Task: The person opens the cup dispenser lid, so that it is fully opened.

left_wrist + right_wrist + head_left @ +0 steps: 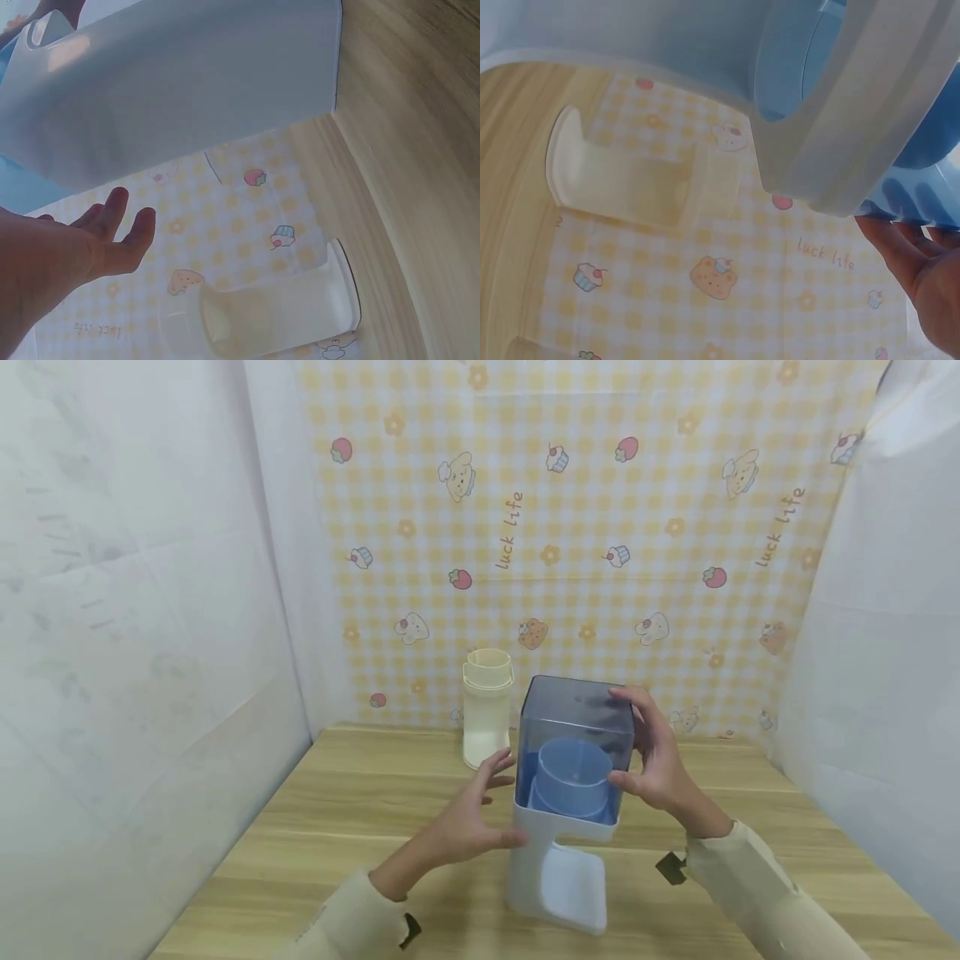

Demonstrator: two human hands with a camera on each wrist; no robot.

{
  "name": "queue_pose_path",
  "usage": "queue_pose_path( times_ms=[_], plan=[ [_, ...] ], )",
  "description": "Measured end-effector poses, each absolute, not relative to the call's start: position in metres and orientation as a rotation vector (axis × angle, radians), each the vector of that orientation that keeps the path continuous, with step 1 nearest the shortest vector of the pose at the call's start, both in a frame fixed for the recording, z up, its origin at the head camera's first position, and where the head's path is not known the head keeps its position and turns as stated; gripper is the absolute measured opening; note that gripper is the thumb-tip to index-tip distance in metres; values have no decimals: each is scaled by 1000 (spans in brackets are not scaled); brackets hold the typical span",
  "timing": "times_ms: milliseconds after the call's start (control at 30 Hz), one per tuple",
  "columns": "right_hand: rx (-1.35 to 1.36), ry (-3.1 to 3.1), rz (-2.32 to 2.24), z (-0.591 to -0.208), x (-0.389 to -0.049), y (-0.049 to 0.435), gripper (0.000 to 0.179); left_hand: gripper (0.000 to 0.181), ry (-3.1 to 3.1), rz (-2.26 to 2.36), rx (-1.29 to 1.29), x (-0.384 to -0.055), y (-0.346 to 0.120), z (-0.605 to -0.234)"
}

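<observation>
A white dispenser-like stand with a low front tray stands upright on the table. On its top sits a smoky see-through box-shaped cover, and a blue cylinder shows through it. My right hand holds the cover's right side, thumb at the front and fingers toward the back; the fingertips meet the see-through wall in the right wrist view. At the stand's left, my left hand is spread with nothing in it. In the left wrist view its fingers are apart from the white body.
Behind and left of the stand, a cream-coloured cylindrical container with an open top stands near the table's back edge. A yellow checked cloth hangs behind the wooden table. White sheets hang at both sides.
</observation>
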State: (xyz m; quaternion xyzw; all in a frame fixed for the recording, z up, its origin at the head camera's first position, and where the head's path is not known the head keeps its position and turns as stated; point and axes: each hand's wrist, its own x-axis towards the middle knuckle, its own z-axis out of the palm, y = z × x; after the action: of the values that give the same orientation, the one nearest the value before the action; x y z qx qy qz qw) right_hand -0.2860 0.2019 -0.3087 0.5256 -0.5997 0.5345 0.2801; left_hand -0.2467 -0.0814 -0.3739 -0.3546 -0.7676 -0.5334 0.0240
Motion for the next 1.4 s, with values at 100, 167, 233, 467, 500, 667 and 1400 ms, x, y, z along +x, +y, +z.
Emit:
queue_pose_path(
  times_ms=[100, 167, 233, 467, 500, 667, 1400],
  plan=[
    [1440, -1566, 1429, -308, -285, 201, 96, 119, -2356, -1658, -1134, -247, -79, -376],
    [1457, -1539, 1425, -309, -284, 200, 96, 121, -2360, -1648, -1143, -245, -77, -376],
    [1472, -1510, 1416, -311, -284, 199, 96, 124, -2377, -1631, -1142, -243, -76, -377],
    [1494, -1480, 1373, -316, -281, 199, 94, 122, -2434, -1653, -1106, -237, -69, -385],
    [1497, -1484, 1374, -317, -280, 199, 94, 120, -2426, -1669, -1093, -236, -68, -387],
    [1555, -1557, 1466, -321, -273, 199, 92, 113, -2344, -1768, -1047, -234, -64, -395],
    [1334, -2034, 1424, -313, -251, 214, 121, 100, -2167, -1775, -1074, -236, -46, -402]
  ],
)
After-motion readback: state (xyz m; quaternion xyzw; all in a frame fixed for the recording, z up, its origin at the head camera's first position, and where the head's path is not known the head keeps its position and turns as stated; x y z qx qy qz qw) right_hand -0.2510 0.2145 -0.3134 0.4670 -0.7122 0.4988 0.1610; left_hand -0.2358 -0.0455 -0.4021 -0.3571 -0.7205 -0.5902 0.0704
